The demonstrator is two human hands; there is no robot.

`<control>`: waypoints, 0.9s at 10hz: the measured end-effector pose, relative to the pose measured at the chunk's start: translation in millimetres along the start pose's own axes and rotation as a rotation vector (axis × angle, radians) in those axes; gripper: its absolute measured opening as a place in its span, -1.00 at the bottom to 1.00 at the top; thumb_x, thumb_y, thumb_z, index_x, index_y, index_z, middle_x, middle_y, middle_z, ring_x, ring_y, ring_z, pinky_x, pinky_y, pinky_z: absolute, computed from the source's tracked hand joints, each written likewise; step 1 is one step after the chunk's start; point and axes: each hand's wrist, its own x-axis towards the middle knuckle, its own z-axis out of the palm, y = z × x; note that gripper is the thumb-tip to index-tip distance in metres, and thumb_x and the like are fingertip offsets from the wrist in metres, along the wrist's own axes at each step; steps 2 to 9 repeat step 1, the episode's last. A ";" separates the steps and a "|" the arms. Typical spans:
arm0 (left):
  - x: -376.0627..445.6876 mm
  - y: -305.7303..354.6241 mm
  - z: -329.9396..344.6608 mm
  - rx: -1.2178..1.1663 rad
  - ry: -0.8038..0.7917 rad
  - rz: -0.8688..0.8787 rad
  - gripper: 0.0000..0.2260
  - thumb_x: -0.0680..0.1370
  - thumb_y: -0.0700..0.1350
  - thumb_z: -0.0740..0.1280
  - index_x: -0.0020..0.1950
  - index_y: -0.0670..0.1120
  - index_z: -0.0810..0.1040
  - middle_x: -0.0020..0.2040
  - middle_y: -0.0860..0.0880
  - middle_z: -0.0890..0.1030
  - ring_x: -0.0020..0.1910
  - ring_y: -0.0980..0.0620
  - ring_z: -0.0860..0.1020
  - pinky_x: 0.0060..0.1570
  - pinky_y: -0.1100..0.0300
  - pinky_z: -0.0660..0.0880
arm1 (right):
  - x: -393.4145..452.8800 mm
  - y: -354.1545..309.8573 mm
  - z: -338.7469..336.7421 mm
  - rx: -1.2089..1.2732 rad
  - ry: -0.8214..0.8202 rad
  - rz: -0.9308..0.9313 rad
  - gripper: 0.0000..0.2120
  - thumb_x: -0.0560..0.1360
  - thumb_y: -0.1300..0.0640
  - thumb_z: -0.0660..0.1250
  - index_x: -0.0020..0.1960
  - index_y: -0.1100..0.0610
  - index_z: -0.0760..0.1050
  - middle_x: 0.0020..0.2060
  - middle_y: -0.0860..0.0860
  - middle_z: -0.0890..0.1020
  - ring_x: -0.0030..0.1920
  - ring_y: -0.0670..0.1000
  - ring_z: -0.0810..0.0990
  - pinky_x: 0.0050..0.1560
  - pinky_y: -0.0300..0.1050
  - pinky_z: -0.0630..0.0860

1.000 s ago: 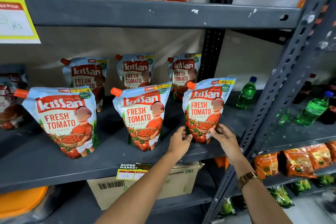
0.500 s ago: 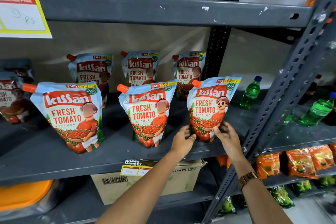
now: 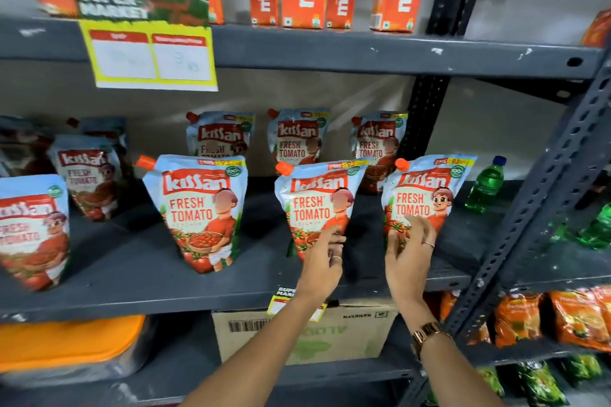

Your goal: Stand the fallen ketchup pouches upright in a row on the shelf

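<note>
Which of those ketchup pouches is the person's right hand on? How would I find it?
Look at the middle grey shelf, front row of ketchup pouches. It is the rightmost pouch, beside the dark upright post and a green bottle. Unlike its neighbours, the right hand rests on its lower front.

Both forearms reach up and forward from the bottom of the view, bare, roughly parallel. The left hand [image 3: 322, 259] is raised with its fingers loosely spread, forefinger extended, a ring on one finger; nothing is in its grip. The right hand [image 3: 408, 249] is likewise relaxed with fingers splayed, ringed, holding nothing. A gold watch sits on the right wrist.
</note>
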 end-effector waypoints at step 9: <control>-9.5 2.4 -36.7 -0.010 0.098 0.000 -0.60 0.47 -0.39 0.18 0.25 -0.09 0.44 -0.02 -0.04 0.60 -0.01 0.01 0.57 0.02 0.38 0.48 | -10.0 -29.6 10.5 0.078 0.021 -0.048 -0.68 0.51 0.22 0.25 0.26 0.23 0.37 0.28 0.24 0.36 0.28 0.22 0.37 0.27 0.03 0.39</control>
